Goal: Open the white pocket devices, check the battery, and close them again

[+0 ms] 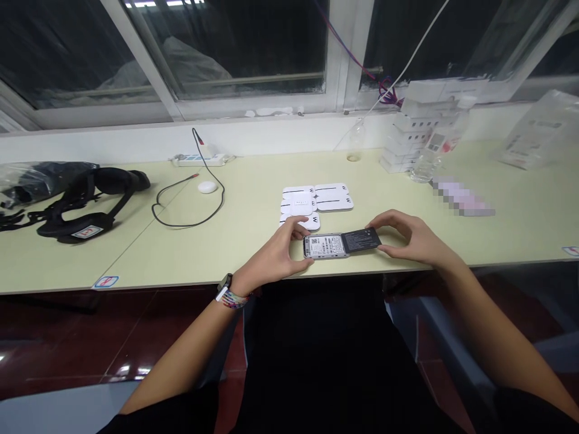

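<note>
Near the table's front edge lies a small opened device (324,247), a flat body like a pocket router or phone, with printed labels and codes inside. My left hand (283,250) grips its left end between thumb and fingers. A black battery (360,240) with fine print is pinched at its right end by my right hand (409,238). The battery's left edge meets or overlaps the device's right side; whether it is seated there I cannot tell. Just behind are several white rounded covers (335,198) marked "W", with a smaller white piece (301,203) on top.
To the left are a black headset (85,208), a black cable (187,225), a white oval object (207,187) and a power strip (199,159). At the right stand white boxes (400,141), a clear bottle (427,163), a pixelated object (464,198) and a plastic bag (538,132).
</note>
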`<action>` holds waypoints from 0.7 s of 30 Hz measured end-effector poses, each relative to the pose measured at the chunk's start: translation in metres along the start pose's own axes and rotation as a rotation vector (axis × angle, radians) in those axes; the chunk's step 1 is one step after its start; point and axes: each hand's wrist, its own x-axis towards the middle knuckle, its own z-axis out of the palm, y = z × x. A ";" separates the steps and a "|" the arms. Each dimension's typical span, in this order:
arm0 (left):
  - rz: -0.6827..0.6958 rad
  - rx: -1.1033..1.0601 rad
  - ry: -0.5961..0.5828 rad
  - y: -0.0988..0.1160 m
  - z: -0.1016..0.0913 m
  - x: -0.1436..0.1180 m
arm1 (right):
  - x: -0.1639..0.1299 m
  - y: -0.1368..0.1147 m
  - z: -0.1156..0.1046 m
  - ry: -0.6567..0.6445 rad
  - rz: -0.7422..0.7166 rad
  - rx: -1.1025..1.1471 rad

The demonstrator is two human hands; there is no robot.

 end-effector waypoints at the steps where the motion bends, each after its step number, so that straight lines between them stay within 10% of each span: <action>1: 0.001 0.000 -0.001 -0.001 0.000 0.000 | 0.000 0.000 0.000 0.000 -0.001 0.007; 21: 0.014 0.021 -0.007 -0.002 0.000 0.002 | -0.002 0.000 0.002 0.020 0.008 0.052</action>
